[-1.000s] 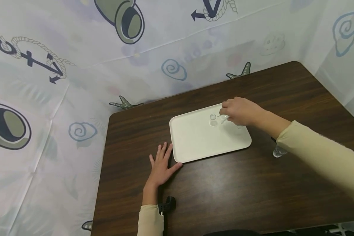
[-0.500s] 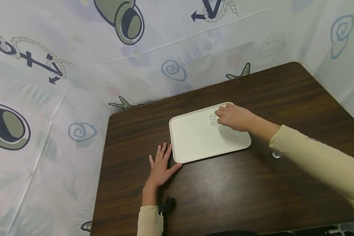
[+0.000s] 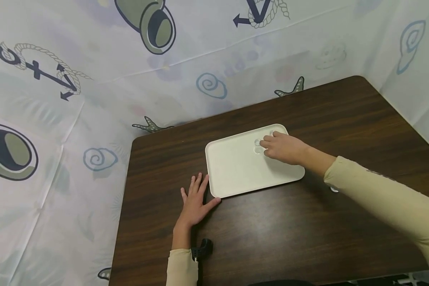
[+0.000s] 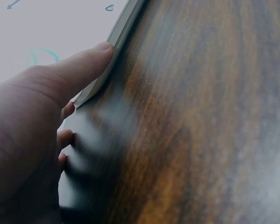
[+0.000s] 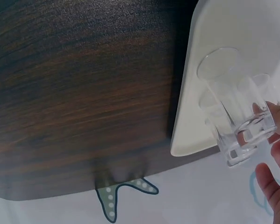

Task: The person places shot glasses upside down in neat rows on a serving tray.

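Note:
My left hand [image 3: 193, 206] lies on the table with fingers spread, its thumb [image 4: 83, 65] touching the edge of the white tray [image 3: 236, 171]. Over the tray's right part is my right hand [image 3: 284, 149], its fingertips beside a clear glass [image 3: 257, 147]. Another clear glass [image 3: 273, 133] stands beyond the knuckles. The right wrist view shows a large clear glass [image 5: 224, 93] in front, with others behind it. A thumb and fingers [image 5: 267, 184] reach in from the right there; overlapping glass hides whether they grip one.
Dark wood-grain table [image 3: 157, 167] surrounds the tray. Part of one more clear object [image 3: 334, 190] shows under the right sleeve. A wall cloth [image 3: 93, 99] with anchor and shell prints hangs along the back and left side.
My right hand held a tilted glass over the tray; now that hand is slightly lower and farther left, and a glass shows standing behind it. My left hand has stayed still.

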Motion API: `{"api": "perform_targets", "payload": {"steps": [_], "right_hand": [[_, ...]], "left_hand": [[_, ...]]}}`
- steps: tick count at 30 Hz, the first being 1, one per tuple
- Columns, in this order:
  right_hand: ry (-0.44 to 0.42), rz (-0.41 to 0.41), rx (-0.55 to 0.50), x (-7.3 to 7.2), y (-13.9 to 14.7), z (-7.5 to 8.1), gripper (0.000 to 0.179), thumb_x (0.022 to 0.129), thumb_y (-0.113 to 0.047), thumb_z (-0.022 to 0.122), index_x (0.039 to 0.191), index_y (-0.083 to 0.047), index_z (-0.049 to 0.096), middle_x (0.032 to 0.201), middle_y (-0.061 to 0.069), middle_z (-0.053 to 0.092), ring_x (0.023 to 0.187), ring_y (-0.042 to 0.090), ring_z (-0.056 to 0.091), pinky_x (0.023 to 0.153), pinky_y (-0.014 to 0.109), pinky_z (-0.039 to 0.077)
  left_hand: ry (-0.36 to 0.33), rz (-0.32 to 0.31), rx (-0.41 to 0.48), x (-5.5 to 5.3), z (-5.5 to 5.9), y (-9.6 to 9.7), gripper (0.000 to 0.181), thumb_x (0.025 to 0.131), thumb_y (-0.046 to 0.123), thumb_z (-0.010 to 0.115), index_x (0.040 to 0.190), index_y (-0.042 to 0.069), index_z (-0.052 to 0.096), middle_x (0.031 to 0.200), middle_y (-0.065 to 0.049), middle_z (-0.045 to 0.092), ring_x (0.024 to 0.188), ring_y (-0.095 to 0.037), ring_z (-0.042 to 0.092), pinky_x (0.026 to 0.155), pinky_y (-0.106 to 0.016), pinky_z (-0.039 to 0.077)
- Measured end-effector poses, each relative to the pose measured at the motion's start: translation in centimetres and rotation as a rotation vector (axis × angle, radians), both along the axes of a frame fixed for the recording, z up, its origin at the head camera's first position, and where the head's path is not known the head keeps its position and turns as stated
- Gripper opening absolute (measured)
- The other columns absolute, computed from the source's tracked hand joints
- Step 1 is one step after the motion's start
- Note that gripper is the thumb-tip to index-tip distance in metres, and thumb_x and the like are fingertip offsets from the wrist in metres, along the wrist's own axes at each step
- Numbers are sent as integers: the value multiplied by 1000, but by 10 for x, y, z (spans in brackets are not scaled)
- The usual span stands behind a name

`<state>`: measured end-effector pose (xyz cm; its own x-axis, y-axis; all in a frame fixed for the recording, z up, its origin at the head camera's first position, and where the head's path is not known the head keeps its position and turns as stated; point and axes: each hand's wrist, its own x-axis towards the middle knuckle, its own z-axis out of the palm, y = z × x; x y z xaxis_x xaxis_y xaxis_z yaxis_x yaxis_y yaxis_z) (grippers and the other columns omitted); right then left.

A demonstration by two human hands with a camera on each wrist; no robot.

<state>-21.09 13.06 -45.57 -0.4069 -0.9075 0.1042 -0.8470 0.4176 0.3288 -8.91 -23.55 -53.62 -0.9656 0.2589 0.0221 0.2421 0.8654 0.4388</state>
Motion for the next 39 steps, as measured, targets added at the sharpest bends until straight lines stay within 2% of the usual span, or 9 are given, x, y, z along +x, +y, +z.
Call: {"api": "perform_targets", "payload": {"steps": [15,23,26,32,39], "right_hand": [[10,-8,0,-2,-4,-6,15,76,0,80,81,-11,71,97,6,56,84,23,45,69,37,41],[-57,-23,-24,0,-2,-1,22,75,3,79,89,-11,71,94,6,54,83,23,47,68,36,40],[-85,-21,-65,0,0,1,22,76,3,77,90,-12,70,93,5,54,83,23,48,67,36,40],[-135,-27,-211,1,9,9,23,80,-14,79,101,-13,73,103,3,59,91,23,54,69,36,43],[-219,-96,-367,4,27,26,26,86,-18,75,111,-13,72,108,5,59,95,25,58,75,41,49]], "left_hand": [[-1,0,-7,1,1,-1,87,90,60,60,159,23,21,163,-11,15,149,-35,6,104,-74,-2],[-5,-2,-12,2,1,-2,87,90,63,58,159,23,21,163,-9,14,150,-33,5,105,-73,-3],[-6,-1,-12,3,1,-2,87,90,63,57,159,24,21,163,-9,14,150,-32,5,105,-73,-3],[-3,-1,-9,2,0,-2,87,90,63,57,159,23,21,163,-9,14,150,-32,5,105,-73,-3],[-5,-2,-14,2,0,-2,87,90,63,57,159,24,21,163,-10,15,149,-33,5,104,-74,-2]]}}
